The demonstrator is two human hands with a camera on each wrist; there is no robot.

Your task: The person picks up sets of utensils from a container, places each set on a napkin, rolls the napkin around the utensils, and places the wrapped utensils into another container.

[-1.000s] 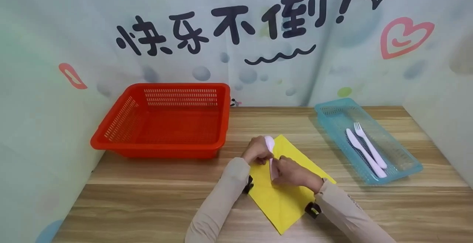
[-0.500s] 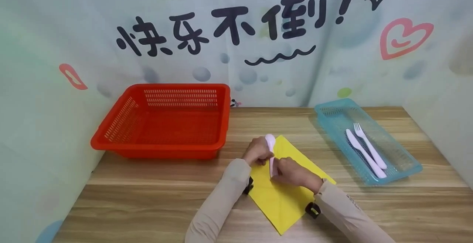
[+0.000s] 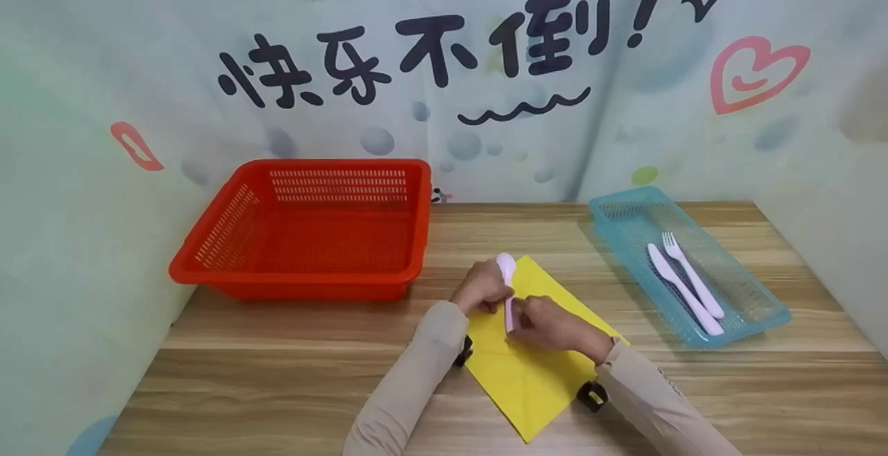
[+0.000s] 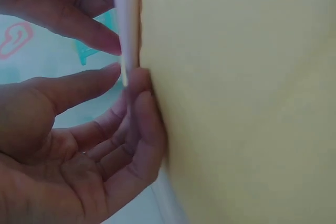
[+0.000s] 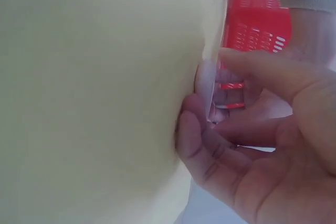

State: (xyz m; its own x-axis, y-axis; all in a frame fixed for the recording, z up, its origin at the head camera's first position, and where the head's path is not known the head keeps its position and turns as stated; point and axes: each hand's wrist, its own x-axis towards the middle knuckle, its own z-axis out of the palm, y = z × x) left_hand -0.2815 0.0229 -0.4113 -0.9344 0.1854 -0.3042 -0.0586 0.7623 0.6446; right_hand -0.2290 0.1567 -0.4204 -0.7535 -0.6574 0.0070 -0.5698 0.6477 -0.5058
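Note:
A pale lilac spoon [image 3: 508, 272] lies over a yellow sheet [image 3: 531, 386], bowl toward the far side; whether the sheet is paper or cloth I cannot tell. My left hand [image 3: 483, 284] holds the spoon just below its bowl. In the left wrist view, the thumb and curled fingers of that left hand [image 4: 89, 145] close around the pale handle [image 4: 127, 19] along the sheet's edge. Lower down, my right hand [image 3: 551, 324] pinches the handle near its end. The right wrist view has the right hand [image 5: 262, 140] with curled fingers at the handle tip [image 5: 206, 82].
A red slotted basket [image 3: 326, 278] stands at the back left. At the right, a blue basket [image 3: 624, 262] holds a lilac knife [image 3: 683, 289] and a lilac fork [image 3: 694, 272]. Behind the wooden table [image 3: 277, 373] hangs a printed curtain [image 3: 347, 123]. Black straps show near both wrists.
Both hands stay on the spoon with almost no movement. The spoon's lower end moved slightly at first, and the whole head view has shifted a little.

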